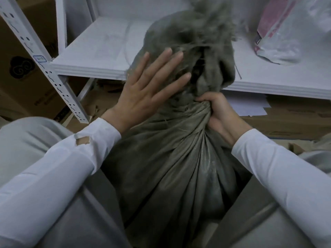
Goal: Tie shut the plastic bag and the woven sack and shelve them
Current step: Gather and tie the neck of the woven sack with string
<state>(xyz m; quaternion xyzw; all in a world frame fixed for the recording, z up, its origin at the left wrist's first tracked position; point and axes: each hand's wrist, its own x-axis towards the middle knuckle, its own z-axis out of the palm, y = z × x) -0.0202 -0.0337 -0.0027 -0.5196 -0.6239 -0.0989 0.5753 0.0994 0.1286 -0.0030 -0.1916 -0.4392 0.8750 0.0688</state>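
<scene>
A grey-green woven sack [172, 163] stands between my knees, its neck twisted tight and its frayed mouth flopping up over the shelf edge. My right hand [217, 113] grips the twisted neck from the right side. My left hand [150, 88] lies flat with straight, spread fingers against the loose upper part of the sack. A clear plastic bag [283, 33] with pink contents sits on the white shelf [100, 51] at the upper right.
A white perforated shelf upright [44, 68] slants down the left. Brown cardboard boxes [21, 68] stand behind it, and flattened cardboard and white paper [247, 106] lie under the shelf. My grey-trousered knees flank the sack.
</scene>
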